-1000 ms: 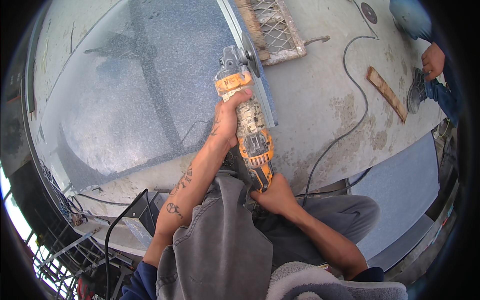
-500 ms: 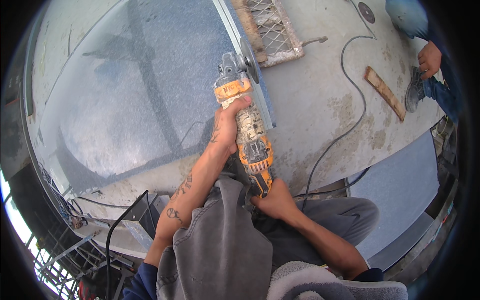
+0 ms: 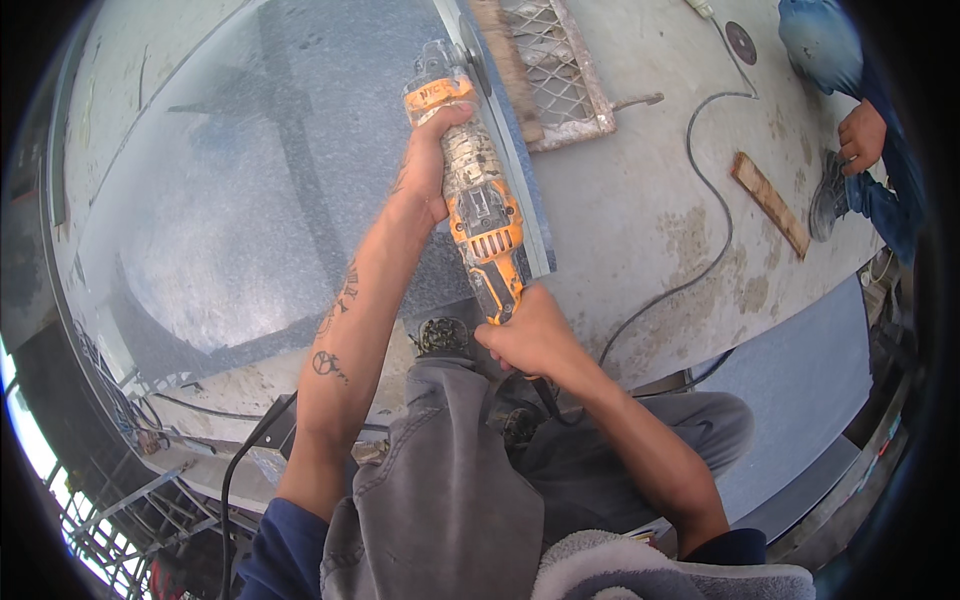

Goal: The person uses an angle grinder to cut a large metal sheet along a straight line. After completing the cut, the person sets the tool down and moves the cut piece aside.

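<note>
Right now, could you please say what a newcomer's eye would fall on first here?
Probably the orange-banded angle grinder above center, with the left hand around its body and the right hand at its rear. The large speckled grey sheet at upper left and the mesh-filled frame at the top might come next.

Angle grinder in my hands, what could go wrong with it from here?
The disc sits right by the pale strip, so it might catch and kick back. Your bare left hand grips the angle grinder close behind the disc end, so a slip could bring it near the disc. Another person's hand is off to the right, perhaps within range of flying bits.
</note>
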Demonstrator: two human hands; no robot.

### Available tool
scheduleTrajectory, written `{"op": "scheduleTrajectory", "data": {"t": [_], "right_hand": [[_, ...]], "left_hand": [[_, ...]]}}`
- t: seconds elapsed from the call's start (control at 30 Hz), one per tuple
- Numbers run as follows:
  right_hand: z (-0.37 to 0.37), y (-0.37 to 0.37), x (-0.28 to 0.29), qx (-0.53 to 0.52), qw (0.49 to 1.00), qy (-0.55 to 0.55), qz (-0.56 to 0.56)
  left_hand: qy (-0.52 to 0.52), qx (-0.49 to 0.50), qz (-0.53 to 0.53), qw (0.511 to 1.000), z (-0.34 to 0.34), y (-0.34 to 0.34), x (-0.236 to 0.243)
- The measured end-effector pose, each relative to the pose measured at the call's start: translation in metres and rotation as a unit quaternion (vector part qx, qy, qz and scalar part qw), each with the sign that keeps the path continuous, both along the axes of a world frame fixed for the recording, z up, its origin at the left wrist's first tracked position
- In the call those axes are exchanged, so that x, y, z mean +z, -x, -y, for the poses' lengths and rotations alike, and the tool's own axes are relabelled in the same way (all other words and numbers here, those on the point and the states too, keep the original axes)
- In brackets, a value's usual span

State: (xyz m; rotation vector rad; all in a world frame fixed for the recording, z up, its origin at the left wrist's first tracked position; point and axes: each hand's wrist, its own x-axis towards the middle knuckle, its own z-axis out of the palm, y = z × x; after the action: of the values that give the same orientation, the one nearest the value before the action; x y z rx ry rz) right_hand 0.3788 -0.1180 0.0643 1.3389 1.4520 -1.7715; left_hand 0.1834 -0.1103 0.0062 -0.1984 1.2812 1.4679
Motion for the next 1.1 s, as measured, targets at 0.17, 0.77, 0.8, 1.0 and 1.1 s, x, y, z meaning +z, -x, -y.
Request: {"op": "scheduleTrajectory", "data": {"t": [0.17, 0.77, 0.8, 1.0, 1.1], "right_hand": [[0.024, -0.036, 0.014, 0.039, 0.998, -0.031, 0.023], [0.02, -0.029, 0.009, 0.035, 0.999, -0.014, 0.031], [0.027, -0.035, 0.009, 0.033, 0.998, -0.025, 0.036], [0.02, -0.025, 0.002, 0.023, 0.999, -0.042, 0.014], [0.0, -0.002, -0.002, 0.002, 0.999, 0.019, 0.029]], "left_hand": [[0.04, 0.022, 0.022, 0.999, 0.026, -0.04, 0.007], [0.016, 0.013, 0.032, 0.999, 0.023, -0.031, 0.003], [0.021, 0.013, 0.028, 0.999, 0.028, -0.039, 0.004], [0.026, 0.013, 0.018, 0.999, 0.018, -0.028, 0.001], [0.013, 0.006, 0.026, 1.0, 0.003, -0.005, -0.001]]}}
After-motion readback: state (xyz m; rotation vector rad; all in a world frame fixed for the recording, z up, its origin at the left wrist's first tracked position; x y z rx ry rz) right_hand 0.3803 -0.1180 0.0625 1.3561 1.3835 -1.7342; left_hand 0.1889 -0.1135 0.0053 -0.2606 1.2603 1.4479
